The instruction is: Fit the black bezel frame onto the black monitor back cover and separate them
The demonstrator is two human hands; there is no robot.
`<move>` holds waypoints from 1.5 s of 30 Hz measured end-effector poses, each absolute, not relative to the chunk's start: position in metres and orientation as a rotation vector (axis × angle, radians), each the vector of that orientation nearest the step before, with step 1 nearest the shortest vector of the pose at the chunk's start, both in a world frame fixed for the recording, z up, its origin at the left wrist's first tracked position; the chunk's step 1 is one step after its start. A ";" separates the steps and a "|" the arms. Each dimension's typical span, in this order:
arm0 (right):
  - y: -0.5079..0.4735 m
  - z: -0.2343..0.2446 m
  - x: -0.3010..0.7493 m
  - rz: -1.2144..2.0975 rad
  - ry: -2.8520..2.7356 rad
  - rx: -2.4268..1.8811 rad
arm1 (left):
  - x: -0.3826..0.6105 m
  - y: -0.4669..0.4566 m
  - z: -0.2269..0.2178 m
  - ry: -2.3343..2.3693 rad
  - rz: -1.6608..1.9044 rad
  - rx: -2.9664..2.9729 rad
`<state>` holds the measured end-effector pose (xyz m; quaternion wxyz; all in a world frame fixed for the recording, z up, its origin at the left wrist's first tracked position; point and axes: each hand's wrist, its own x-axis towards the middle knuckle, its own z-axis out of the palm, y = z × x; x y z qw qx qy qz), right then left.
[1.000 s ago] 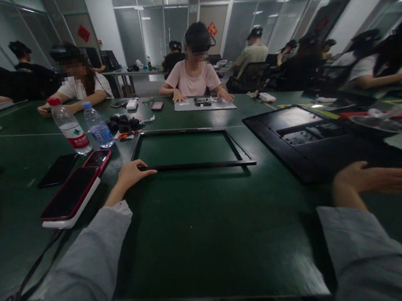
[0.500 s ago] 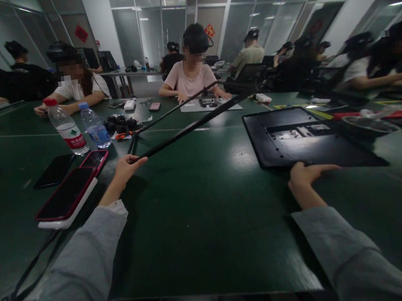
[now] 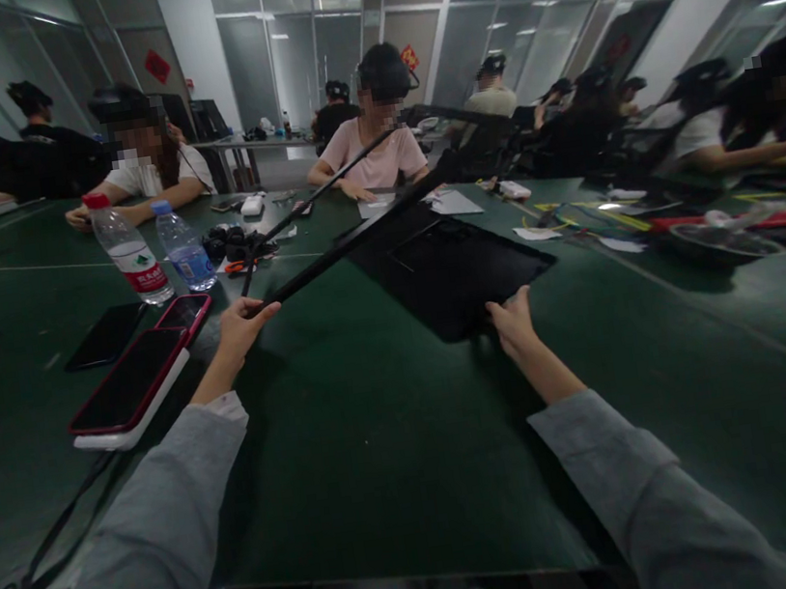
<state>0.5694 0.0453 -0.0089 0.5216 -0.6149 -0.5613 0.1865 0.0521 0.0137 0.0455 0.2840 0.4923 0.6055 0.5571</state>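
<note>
Head view: the left hand (image 3: 242, 335) pinches a thin black rectangular frame (image 3: 356, 241) by its near left corner, thumb and fingers closed on it. The frame slants upward away from that grip, its far end raised. The right hand (image 3: 515, 318) grips the near edge of a flat black panel (image 3: 455, 271), which extends forward and leftward from the fingers; whether its far part rests on the green table (image 3: 390, 480) cannot be determined.

Obstructions: the frame's long bar crosses in front of the panel's far left part, hiding it; contact between the two cannot be confirmed. Beyond the panel lies a white sheet (image 3: 457, 201), before a co-worker in a pink top (image 3: 380, 155).

Left of the left grip lies a red-cased smartphone (image 3: 127, 376). Beyond that grip, to its left, stand a red-capped water bottle (image 3: 131, 258) and a blue-capped water bottle (image 3: 186, 250). Well right of the right grip sits a shallow bowl (image 3: 722, 243), its contents blurred.
</note>
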 end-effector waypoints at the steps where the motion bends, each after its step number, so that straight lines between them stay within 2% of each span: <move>1: 0.048 -0.007 0.570 0.577 -1.310 -1.443 | 0.051 0.014 0.044 1.624 1.484 1.352; 4: 0.053 0.001 0.574 0.752 -1.254 -1.437 | 0.046 0.017 0.039 1.656 1.446 1.481; 7: 0.056 0.008 0.579 0.449 -1.188 -1.497 | 0.044 0.017 0.037 1.723 1.370 1.646; 9: 0.056 0.014 0.585 0.372 -1.087 -1.477 | 0.045 0.015 0.038 1.766 1.294 1.737; 14: 0.054 0.033 0.600 0.900 -1.019 -1.249 | 0.054 0.009 0.039 1.822 1.142 1.955; 16: 0.052 0.034 0.599 0.924 -1.030 -1.287 | 0.057 0.009 0.036 1.813 1.123 2.023; 26: 0.044 0.001 0.575 0.066 -1.463 -1.587 | 0.061 0.004 0.032 1.809 0.918 2.151; 39: 0.055 -0.010 0.583 0.023 -1.474 -1.673 | 0.072 -0.001 0.031 1.758 0.839 2.380; 45: 0.063 -0.013 0.589 0.044 -1.502 -1.673 | 0.070 0.006 0.025 1.928 1.113 2.263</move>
